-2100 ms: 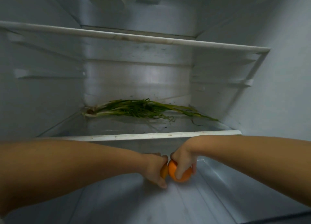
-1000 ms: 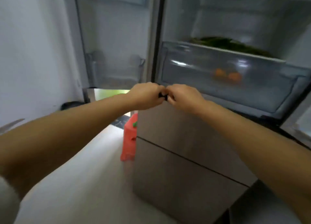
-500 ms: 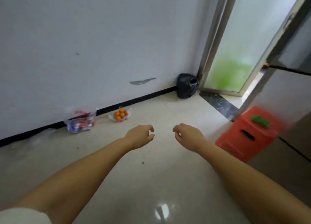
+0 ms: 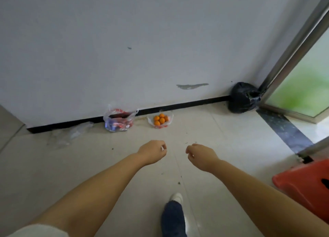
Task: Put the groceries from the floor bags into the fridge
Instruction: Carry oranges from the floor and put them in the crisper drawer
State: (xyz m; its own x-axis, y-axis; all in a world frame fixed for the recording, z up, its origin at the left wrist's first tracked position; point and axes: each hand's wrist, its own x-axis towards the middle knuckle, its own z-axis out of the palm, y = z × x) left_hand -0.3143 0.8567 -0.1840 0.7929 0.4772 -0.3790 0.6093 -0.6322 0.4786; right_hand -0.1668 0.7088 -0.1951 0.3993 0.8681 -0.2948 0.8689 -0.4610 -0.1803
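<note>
Two plastic bags lie on the floor against the white wall. The right bag (image 4: 170,120) lies open with several oranges (image 4: 161,119) in it. The left bag (image 4: 119,120) has red print and holds red and blue packets. My left hand (image 4: 153,152) and my right hand (image 4: 200,155) hang in front of me above the tiles, well short of the bags. Both have loosely curled fingers and hold nothing. The fridge is out of view.
A crumpled clear bag (image 4: 71,132) lies left of the printed bag. A tied black bin bag (image 4: 243,98) sits in the corner by a metal-framed glass door (image 4: 292,46). An orange plastic stool (image 4: 306,185) stands at the right edge. My foot (image 4: 174,213) is on the pale tiles.
I have turned from the fridge, where both hands set oranges in the drawer and pushed it in, to face the wall. Since half a second ago the floor bags are closer and more central.
</note>
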